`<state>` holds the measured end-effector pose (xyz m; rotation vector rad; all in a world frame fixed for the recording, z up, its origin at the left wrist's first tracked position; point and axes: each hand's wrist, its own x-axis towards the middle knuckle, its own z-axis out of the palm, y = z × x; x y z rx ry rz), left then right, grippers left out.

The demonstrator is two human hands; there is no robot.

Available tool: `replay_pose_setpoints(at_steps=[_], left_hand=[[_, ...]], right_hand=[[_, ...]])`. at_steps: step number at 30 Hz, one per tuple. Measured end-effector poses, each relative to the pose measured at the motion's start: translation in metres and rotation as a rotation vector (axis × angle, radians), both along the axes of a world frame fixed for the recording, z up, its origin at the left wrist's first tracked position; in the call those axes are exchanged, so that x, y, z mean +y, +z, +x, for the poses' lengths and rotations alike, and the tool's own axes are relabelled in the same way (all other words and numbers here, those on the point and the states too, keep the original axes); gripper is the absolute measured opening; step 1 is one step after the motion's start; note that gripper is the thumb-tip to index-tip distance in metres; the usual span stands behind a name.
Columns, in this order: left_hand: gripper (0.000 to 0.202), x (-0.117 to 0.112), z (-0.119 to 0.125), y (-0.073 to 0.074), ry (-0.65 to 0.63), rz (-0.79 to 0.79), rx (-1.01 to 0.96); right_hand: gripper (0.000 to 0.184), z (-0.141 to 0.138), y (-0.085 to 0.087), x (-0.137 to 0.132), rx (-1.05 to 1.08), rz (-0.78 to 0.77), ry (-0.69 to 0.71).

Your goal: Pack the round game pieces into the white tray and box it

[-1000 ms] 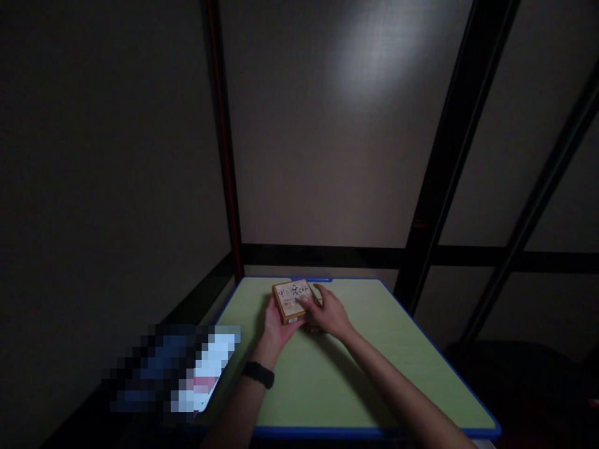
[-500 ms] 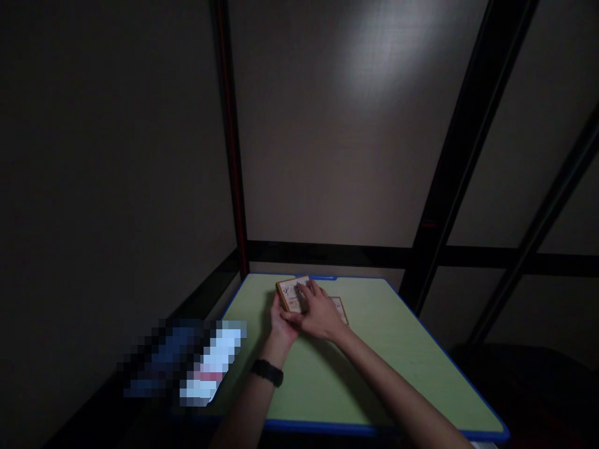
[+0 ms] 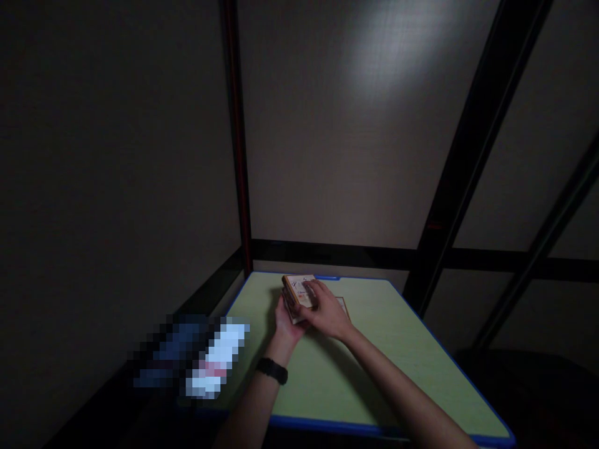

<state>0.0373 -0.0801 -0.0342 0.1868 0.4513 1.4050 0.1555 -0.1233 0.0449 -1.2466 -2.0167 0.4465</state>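
Note:
Above the green table, my two hands hold a small cream box [image 3: 299, 287] with orange-brown edges and dark writing on its face. My left hand [image 3: 286, 327], with a black band on the wrist, supports it from below and from the left. Over the top lies my right hand [image 3: 328, 313], its fingers on the face and its thumb at the near edge. The box's upper part is tilted above a lower part, with a dark gap at the left side. Partly hidden behind my right hand is a similar cream, orange-edged piece [image 3: 345, 305] on the table.
The green table [image 3: 397, 349] has a blue rim and stands against a panelled wall [image 3: 337, 143] with dark posts. A blurred-out bright object [image 3: 219, 362] lies at the left, beside a blurred dark one [image 3: 171, 352]. A dark shape fills the lower right.
The box's upper part has tilted up, opening a gap at the left where it was flat and closed. My right hand has lifted with it. The whole view has shifted slightly.

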Motion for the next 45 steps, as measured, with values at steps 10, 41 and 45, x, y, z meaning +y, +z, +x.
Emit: replay_pose_setpoints(at_steps=[10,41,45], left_hand=[[0.067,-0.005,-0.018,0.003,-0.132,0.051,-0.154],[0.062,-0.007,-0.036,0.006,0.064,0.049,-0.113],[0.062,-0.008,-0.039,0.01,0.06,0.044,-0.14]], right_hand=[[0.067,0.107,-0.015,0.021,0.317,-0.036,-0.095],[0.05,0.115,-0.084,0.03,-0.504,-0.073,0.068],[0.05,0.129,-0.075,0.034,-0.449,-0.126,0.071]])
